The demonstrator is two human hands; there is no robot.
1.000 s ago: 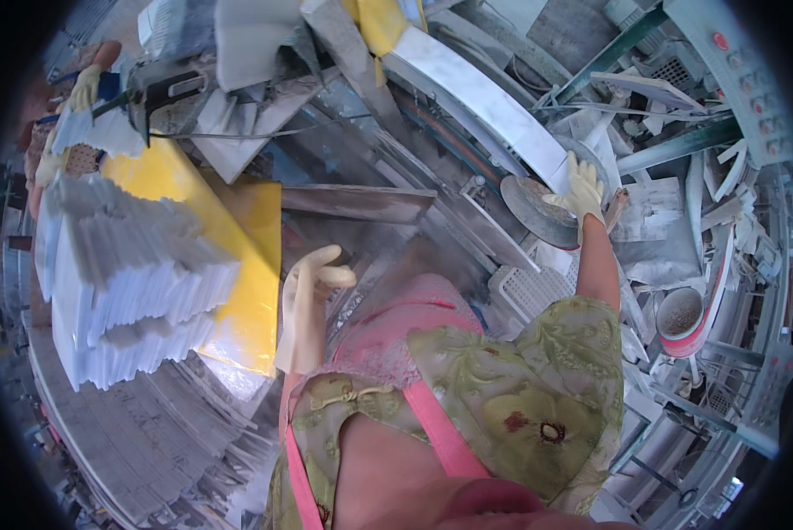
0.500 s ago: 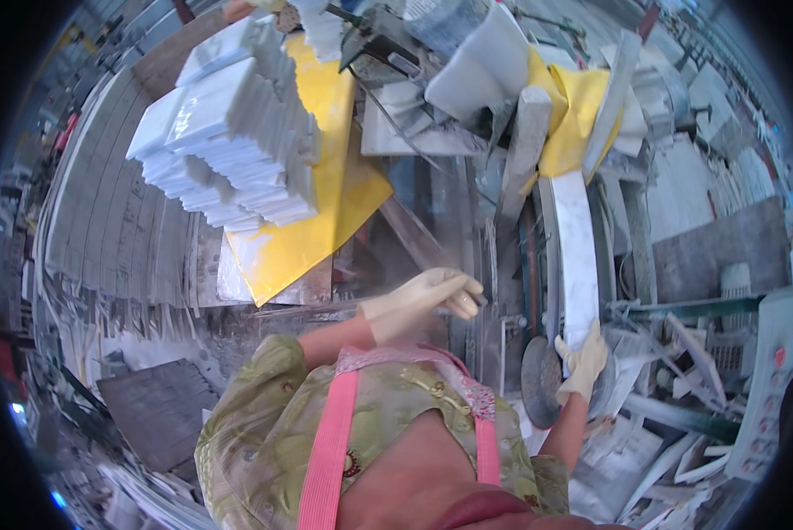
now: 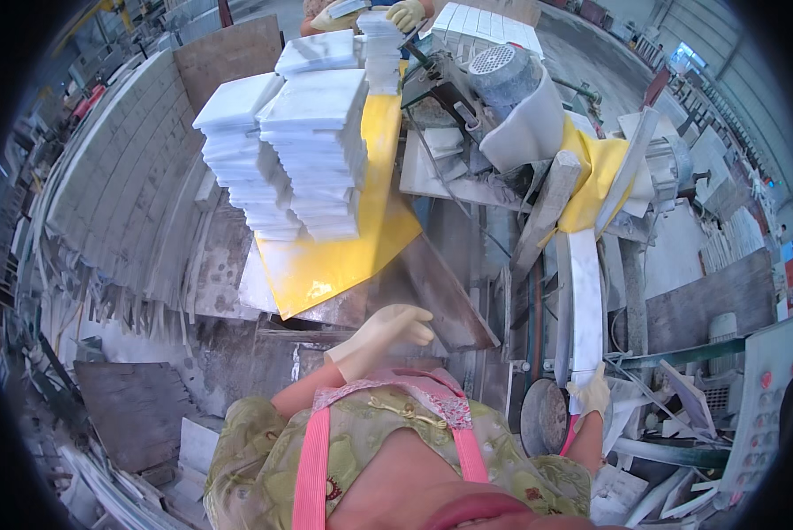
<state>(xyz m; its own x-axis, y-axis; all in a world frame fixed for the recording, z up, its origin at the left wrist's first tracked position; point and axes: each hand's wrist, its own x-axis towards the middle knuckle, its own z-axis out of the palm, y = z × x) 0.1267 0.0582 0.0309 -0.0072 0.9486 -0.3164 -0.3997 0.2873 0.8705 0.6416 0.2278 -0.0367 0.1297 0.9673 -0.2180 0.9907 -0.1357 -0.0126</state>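
My right hand point(image 3: 591, 395), in a pale rubber glove, is closed on the near end of a long white marble strip point(image 3: 586, 305). The strip lies on a narrow track, and its far end passes under a yellow sheet point(image 3: 591, 181) draped over the machine. A round grey disc point(image 3: 545, 417) sits just left of that hand. In front of my chest is my gloved left hand point(image 3: 383, 338), open with its fingers slightly bent. Nothing shows in it. Beyond it, tall stacks of white marble tiles point(image 3: 312, 150) stand on a yellow board point(image 3: 383, 221).
Across the stacks, a co-worker's gloved hands point(image 3: 405, 15) are by a smaller tile stack point(image 3: 381, 57). A grey motor point(image 3: 502, 71) stands behind the track. At far right is a control panel point(image 3: 763, 415) with buttons. Stone slabs point(image 3: 118, 150) lean at left.
The view has tilted up, bringing the co-worker's hands more into sight. My left hand has drawn back toward my body and left. My right hand stays at the strip's near end.
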